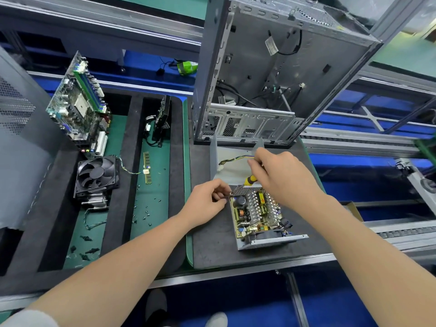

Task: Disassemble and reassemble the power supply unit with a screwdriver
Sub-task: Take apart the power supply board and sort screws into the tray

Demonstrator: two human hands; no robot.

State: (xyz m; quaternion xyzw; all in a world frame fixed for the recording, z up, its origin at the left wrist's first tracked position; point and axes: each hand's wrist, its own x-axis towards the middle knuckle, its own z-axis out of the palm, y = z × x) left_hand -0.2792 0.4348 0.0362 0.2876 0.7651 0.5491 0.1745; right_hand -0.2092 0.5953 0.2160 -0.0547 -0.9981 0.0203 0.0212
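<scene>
Now I see both forearms reaching in from the near edge. The left hand (207,200) is curled at the far left corner of the open power supply unit (257,215), thumb and forefinger pinching something small there, possibly a screw, though it is too small for me to tell. My right hand (283,175) arches over the unit's far edge, fingers wrapped round the yellow-and-black screwdriver (250,180), whose tip I cannot make out. The unit lies on the dark worktop (212,246), with bare mat to its left and in front of it. Its grey cover (226,171) lies just behind, and the upright computer case (271,79) stands close beyond that.
</scene>
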